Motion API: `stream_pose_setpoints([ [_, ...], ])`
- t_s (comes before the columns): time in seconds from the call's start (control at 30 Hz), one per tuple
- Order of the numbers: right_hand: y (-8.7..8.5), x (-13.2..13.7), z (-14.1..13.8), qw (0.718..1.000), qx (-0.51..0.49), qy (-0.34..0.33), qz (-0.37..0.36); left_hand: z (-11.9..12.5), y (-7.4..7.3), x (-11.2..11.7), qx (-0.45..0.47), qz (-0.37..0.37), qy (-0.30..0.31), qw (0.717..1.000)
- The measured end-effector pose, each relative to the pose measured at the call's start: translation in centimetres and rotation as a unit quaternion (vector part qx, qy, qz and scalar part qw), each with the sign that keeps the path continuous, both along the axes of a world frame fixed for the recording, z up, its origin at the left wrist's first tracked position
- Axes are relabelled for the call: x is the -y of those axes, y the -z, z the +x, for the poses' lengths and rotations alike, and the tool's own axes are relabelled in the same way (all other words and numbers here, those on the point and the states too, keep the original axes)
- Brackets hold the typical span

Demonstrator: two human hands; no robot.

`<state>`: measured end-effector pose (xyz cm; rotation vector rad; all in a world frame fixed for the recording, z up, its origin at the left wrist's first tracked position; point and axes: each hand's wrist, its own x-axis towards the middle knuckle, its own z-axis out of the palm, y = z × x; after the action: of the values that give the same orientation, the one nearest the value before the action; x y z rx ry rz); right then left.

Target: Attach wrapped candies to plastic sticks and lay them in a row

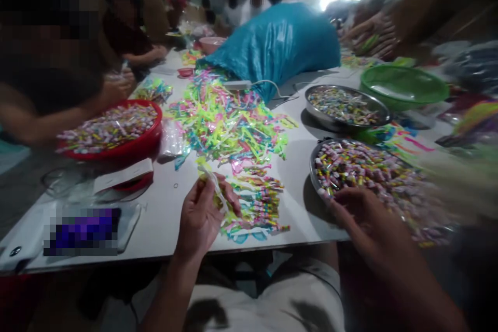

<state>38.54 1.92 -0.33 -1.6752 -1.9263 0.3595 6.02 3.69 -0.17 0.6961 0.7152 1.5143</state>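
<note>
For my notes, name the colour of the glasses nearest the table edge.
The glasses are light blue; head view.

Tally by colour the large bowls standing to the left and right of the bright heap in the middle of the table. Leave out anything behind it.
Red bowl: 1
Silver bowls: 2
Green bowl: 1
Total: 4
</note>
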Motion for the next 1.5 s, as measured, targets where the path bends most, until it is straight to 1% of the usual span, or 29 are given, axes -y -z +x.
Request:
stream_pose_setpoints([
  [0.03, -0.2, 1.0, -1.7, 0.996, -0.067, -0.062, -0.013, 0.3, 0.0, 0.7, 0.009, -0.007, -0.014, 1.000],
  [0.1, -0.2, 2.5, -5.7, 0.973, -0.134, -0.189, -0.023, 0.9, -0.2, 1.6, 0.041, -0.018, -0.034, 0.998],
  [0.13, 0.0, 2.9, -7.7, 0.962, -0.161, -0.217, -0.034, 1.1, -0.3, 2.0, 0.064, -0.026, -0.041, 0.997],
  [0.17, 0.4, 3.3, -9.6, 0.954, -0.184, -0.232, -0.051, 1.4, -0.5, 2.2, 0.088, -0.039, -0.043, 0.994],
  [0.23, 1.2, 3.7, -12.5, 0.941, -0.230, -0.234, -0.085, 1.8, -0.9, 2.7, 0.136, -0.079, -0.043, 0.987],
  [0.27, 1.6, 3.8, -13.5, 0.935, -0.249, -0.234, -0.094, 1.9, -1.0, 2.9, 0.154, -0.099, -0.044, 0.982],
  [0.33, 2.3, 4.0, -14.6, 0.925, -0.279, -0.239, -0.095, 2.0, -1.4, 3.3, 0.175, -0.129, -0.047, 0.975],
  [0.43, 2.6, 4.5, -14.8, 0.920, -0.294, -0.240, -0.097, 2.1, -1.7, 3.8, 0.182, -0.138, -0.067, 0.971],
  [0.53, 2.4, 4.8, -14.7, 0.924, -0.281, -0.244, -0.093, 2.0, -1.7, 4.0, 0.181, -0.134, -0.071, 0.972],
  [0.67, 2.6, 5.0, -14.8, 0.929, -0.273, -0.240, -0.063, 2.1, -1.6, 4.1, 0.163, -0.131, -0.079, 0.975],
  [0.77, 2.9, 5.1, -15.2, 0.930, -0.286, -0.228, -0.032, 2.3, -1.6, 4.2, 0.153, -0.130, -0.090, 0.975],
  [0.83, 3.0, 5.1, -15.5, 0.929, -0.297, -0.220, -0.025, 2.4, -1.6, 4.3, 0.150, -0.130, -0.094, 0.976],
  [0.93, 2.9, 5.3, -15.6, 0.924, -0.315, -0.211, -0.048, 2.7, -1.6, 4.4, 0.143, -0.131, -0.096, 0.976],
  [1.03, 2.5, 5.2, -15.2, 0.912, -0.336, -0.209, -0.107, 2.9, -1.6, 4.5, 0.131, -0.126, -0.095, 0.979],
  [1.1, 2.1, 5.0, -14.6, 0.902, -0.345, -0.215, -0.147, 3.0, -1.6, 4.7, 0.120, -0.124, -0.080, 0.982],
  [1.17, 1.7, 4.8, -14.0, 0.894, -0.342, -0.233, -0.171, 3.1, -1.5, 4.8, 0.114, -0.130, -0.060, 0.983],
  [1.23, 1.6, 4.7, -13.7, 0.891, -0.336, -0.248, -0.176, 3.3, -1.3, 4.9, 0.117, -0.137, -0.046, 0.983],
  [1.3, 1.8, 4.6, -13.6, 0.891, -0.338, -0.248, -0.175, 3.4, -0.9, 5.0, 0.126, -0.141, -0.042, 0.981],
  [1.37, 2.3, 4.7, -13.7, 0.892, -0.344, -0.240, -0.169, 3.5, -0.4, 5.1, 0.138, -0.144, -0.047, 0.979],
  [1.5, 3.2, 4.8, -13.9, 0.899, -0.330, -0.248, -0.143, 3.8, 0.6, 5.2, 0.169, -0.159, -0.047, 0.972],
])
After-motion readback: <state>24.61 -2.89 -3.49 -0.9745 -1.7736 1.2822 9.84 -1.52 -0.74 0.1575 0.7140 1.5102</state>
